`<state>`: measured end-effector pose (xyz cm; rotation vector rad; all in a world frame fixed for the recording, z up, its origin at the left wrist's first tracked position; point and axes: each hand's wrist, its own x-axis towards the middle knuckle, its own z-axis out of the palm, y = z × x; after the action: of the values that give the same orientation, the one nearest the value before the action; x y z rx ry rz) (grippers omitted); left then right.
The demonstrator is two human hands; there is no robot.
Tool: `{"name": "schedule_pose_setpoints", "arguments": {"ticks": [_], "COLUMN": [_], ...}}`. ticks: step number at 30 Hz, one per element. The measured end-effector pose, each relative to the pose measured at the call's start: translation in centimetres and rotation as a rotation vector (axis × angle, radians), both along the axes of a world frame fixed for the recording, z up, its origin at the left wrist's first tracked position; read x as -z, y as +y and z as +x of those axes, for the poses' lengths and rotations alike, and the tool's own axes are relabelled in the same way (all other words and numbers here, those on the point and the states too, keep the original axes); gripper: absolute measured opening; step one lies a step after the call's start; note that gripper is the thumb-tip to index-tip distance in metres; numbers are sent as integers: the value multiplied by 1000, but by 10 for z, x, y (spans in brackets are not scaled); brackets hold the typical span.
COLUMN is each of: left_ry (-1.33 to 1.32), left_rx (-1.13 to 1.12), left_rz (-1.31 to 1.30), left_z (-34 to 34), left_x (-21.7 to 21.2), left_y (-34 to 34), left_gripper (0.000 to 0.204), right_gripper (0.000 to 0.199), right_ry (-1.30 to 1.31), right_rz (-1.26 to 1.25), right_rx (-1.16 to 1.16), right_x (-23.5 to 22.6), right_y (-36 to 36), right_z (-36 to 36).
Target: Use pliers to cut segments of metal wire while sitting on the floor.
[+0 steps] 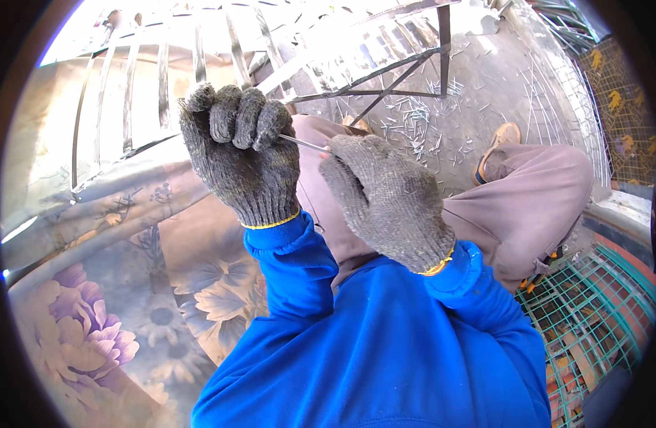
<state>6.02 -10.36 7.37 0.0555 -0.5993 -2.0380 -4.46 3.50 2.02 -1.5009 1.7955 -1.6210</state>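
Both my hands wear dark grey knit gloves with yellow cuff edges. My left hand [239,153] is closed in a fist, its curled fingers wrapped round one end of a thin metal rod [304,143]. Lower and to the right, my right hand [388,200] closes on the rod's other end, with its back toward me. Only a short stretch of the rod shows between the two gloves; the gripped parts are hidden. The hands are raised in front of my lap, above my trousers [517,192].
A dark metal frame [443,53] with a crossed brace stands ahead, beside several upright slats [163,85]. Short cut wire pieces [417,121] litter the ground. Green wire mesh [592,314] lies at the lower right. A floral sheet [157,321] spreads at my left.
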Motion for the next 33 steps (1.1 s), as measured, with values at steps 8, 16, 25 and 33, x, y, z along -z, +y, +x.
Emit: {"name": "schedule_pose_setpoints", "arguments": {"ticks": [8, 16, 25, 33], "left_ry": [-44, -69, -175, -111], "left_rx": [8, -188, -339, -140], "left_rz": [-197, -173, -119, -41], "left_z": [2, -14, -27, -26], "left_x": [8, 13, 10, 17], "left_y": [-1, 1, 6, -1], "left_gripper": [39, 39, 28, 22], "right_gripper": [13, 10, 11, 13], "right_ry": [74, 80, 94, 39], "right_rz": [-36, -6, -22, 72], "right_rx": [46, -31, -70, -112], "right_x": [0, 2, 5, 2], "right_y": [-3, 0, 0, 0], "right_z": [3, 4, 2, -2]}}
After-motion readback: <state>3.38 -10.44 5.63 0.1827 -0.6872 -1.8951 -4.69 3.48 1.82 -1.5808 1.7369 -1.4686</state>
